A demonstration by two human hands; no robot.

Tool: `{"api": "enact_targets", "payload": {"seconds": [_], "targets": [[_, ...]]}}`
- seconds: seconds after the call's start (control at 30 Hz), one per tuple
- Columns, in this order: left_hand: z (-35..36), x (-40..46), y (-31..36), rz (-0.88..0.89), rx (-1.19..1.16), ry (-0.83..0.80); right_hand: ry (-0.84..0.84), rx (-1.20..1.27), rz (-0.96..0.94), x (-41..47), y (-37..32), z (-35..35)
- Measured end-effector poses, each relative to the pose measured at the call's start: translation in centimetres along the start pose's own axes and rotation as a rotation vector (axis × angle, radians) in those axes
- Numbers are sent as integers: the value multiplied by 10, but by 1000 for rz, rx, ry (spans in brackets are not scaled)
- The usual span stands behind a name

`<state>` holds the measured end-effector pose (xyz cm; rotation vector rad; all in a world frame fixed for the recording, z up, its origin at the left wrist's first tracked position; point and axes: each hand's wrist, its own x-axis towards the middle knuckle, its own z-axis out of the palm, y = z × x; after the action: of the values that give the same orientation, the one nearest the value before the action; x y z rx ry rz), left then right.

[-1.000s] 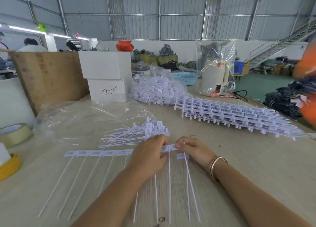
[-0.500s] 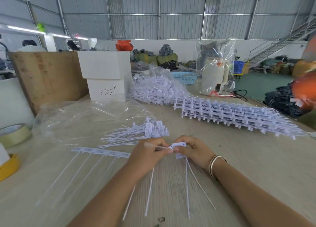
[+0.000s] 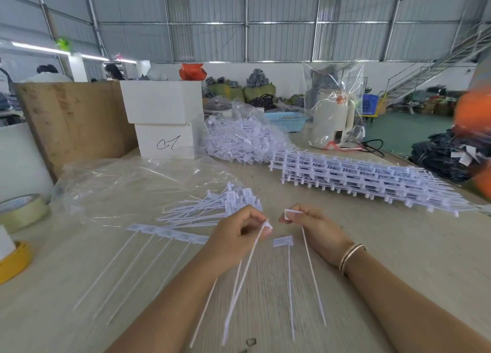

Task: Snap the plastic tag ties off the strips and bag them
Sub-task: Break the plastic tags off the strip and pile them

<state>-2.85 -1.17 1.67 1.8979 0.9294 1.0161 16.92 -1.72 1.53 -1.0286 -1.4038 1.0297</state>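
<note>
Corrugated metal walls and a steel staircase at the upper right of the frame close off a big warehouse, and below them stretches a pale wood-grain table [image 3: 398, 246]. Centre frame, two bare hands hover just above it, a little apart. Left hand [image 3: 236, 235] is curled, pinching the white head ends of a few long thin plastic ties [image 3: 247, 273] whose tails trail toward the bottom edge. Right hand [image 3: 316, 227], with thin bangles at the wrist, pinches the small white tag head of a single tie [image 3: 313, 273]. Between them one loose white tie [image 3: 283, 241] lies flat on the wood. Left of the hands, a white strip with ties attached [image 3: 167, 233] rests on the table, its tails fanning toward lower left. Just above the hands sits a little heap of separated ties [image 3: 212, 206], at the edge of a clear plastic bag [image 3: 127, 188] spread flat. Right of centre, a tall stack of unbroken white strips [image 3: 358, 180]. Behind, a clear bag stuffed with ties [image 3: 244, 142], two white boxes [image 3: 162, 118], and tape rolls [image 3: 21, 211] at far left.
</note>
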Motion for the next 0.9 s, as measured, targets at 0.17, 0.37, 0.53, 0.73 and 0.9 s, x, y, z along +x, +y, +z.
{"api": "enact_targets", "payload": {"seconds": [0.17,0.37,0.53,0.73,0.9], "targets": [[3,-3,-4,92,446,96,-103,-730,-17,4,8,16],[0,-3,-5,151,576,159,-73,-850,6,-2,4,21],[4,0,-8,209,670,145,-3,-653,-100,-8,-7,24],[9,-2,-3,232,639,97,-94,-628,-61,-7,-6,34],[-4,-3,-3,161,779,78,-33,-361,52,-5,-5,25]]}}
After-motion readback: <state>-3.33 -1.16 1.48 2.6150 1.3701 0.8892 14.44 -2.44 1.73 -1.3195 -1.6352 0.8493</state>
